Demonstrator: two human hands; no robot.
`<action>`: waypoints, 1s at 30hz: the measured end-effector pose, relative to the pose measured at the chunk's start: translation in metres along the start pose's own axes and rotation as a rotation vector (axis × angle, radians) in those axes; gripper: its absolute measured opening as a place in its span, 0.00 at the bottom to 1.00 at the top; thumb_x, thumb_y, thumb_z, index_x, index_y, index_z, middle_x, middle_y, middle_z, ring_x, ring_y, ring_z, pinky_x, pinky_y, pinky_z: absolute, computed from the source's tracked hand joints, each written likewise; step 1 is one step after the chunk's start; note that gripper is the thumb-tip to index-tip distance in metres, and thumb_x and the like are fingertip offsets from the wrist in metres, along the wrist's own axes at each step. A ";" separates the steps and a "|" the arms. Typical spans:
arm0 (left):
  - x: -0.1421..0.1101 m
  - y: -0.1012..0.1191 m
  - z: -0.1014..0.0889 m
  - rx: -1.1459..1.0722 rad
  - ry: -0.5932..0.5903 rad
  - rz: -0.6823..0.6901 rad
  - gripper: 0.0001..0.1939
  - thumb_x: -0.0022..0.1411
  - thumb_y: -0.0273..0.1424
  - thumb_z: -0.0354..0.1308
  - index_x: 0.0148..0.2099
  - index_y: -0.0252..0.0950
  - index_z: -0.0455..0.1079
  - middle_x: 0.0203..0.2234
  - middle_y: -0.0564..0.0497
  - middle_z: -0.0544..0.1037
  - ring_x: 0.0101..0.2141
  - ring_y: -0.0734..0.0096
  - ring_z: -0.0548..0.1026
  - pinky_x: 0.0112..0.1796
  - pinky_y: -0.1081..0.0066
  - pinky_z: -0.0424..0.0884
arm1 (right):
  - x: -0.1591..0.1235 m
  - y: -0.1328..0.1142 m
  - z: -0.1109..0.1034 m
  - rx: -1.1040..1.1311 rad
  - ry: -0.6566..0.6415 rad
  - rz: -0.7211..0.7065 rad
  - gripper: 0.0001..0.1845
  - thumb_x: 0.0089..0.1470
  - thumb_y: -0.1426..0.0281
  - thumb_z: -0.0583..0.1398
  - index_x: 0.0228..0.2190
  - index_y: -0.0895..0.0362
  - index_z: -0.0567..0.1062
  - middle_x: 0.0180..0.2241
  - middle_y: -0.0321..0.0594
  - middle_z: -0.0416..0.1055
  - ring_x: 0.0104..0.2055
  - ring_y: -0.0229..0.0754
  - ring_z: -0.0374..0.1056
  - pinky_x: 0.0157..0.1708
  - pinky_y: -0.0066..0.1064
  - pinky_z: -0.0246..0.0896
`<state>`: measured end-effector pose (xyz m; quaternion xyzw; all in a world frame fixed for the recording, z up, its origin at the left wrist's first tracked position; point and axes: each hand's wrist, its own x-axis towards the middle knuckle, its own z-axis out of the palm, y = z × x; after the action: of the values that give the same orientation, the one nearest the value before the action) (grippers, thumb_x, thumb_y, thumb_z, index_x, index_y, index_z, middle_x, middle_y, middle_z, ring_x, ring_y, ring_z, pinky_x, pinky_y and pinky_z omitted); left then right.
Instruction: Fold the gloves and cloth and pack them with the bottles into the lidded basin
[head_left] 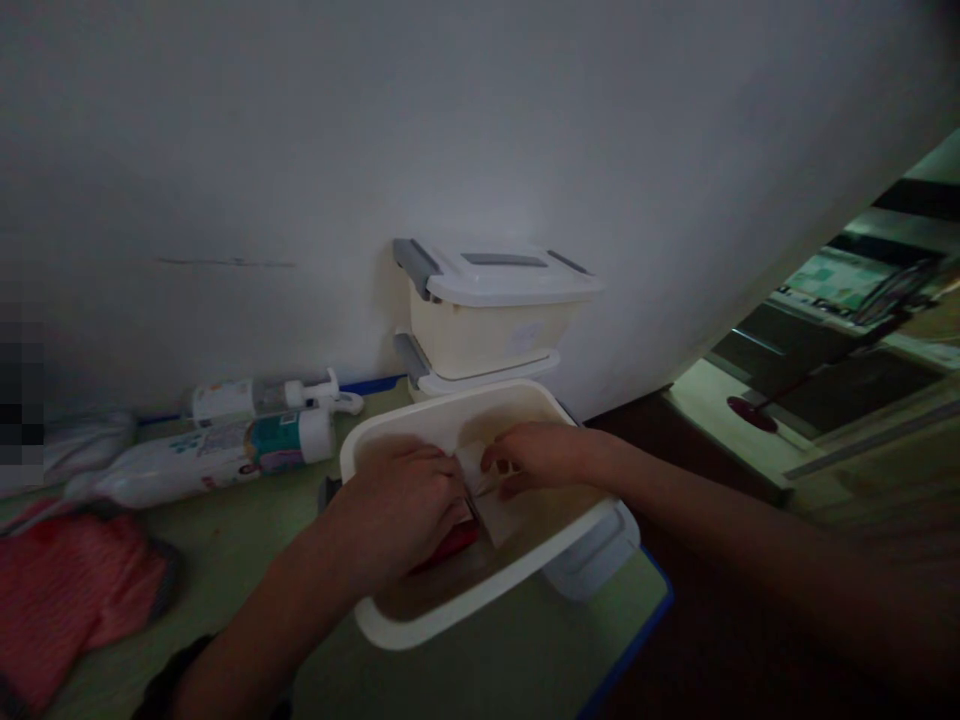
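Both my hands reach into an open white plastic box (420,622) on a green mat. My left hand (397,520) is curled, its fingers closed around a white paper-like item (480,480), with a red object (450,545) under it in the box. My right hand (536,455) pinches the same white item from the right side. What exactly the white item is stays unclear in the dim light.
Two stacked white lidded boxes (495,310) with grey clips stand behind against the wall. A pump bottle (262,397) and a white tube-like pack (217,460) lie at the left. Red cloth (75,590) lies at the near left. The mat's blue edge (637,640) meets dark floor at the right.
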<state>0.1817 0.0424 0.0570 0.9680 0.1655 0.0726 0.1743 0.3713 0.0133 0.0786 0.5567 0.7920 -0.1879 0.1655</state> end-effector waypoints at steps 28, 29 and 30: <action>-0.135 -0.057 -0.049 0.219 0.166 -0.672 0.24 0.58 0.22 0.41 0.56 0.23 0.60 0.54 0.35 0.67 0.53 0.59 0.66 0.53 0.61 0.61 | 0.030 -0.074 0.017 0.120 0.683 -0.254 0.09 0.56 0.71 0.55 0.33 0.57 0.75 0.36 0.41 0.74 0.43 0.42 0.67 0.47 0.36 0.54; -0.135 -0.060 -0.048 0.240 0.189 -0.678 0.24 0.58 0.21 0.41 0.56 0.24 0.61 0.53 0.35 0.68 0.54 0.60 0.65 0.53 0.61 0.59 | 0.037 -0.076 0.014 0.115 0.679 -0.277 0.08 0.55 0.72 0.55 0.33 0.57 0.75 0.35 0.41 0.74 0.42 0.42 0.67 0.45 0.34 0.56; -0.133 -0.062 -0.048 0.255 0.204 -0.676 0.23 0.58 0.21 0.41 0.55 0.25 0.62 0.53 0.36 0.69 0.54 0.61 0.66 0.53 0.62 0.60 | 0.043 -0.079 0.010 0.108 0.671 -0.297 0.09 0.55 0.72 0.55 0.33 0.57 0.76 0.34 0.41 0.75 0.40 0.41 0.68 0.43 0.33 0.58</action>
<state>0.0293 0.0663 0.0680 0.8604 0.5001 0.0855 0.0489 0.2831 0.0194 0.0580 0.4743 0.8633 -0.0583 -0.1622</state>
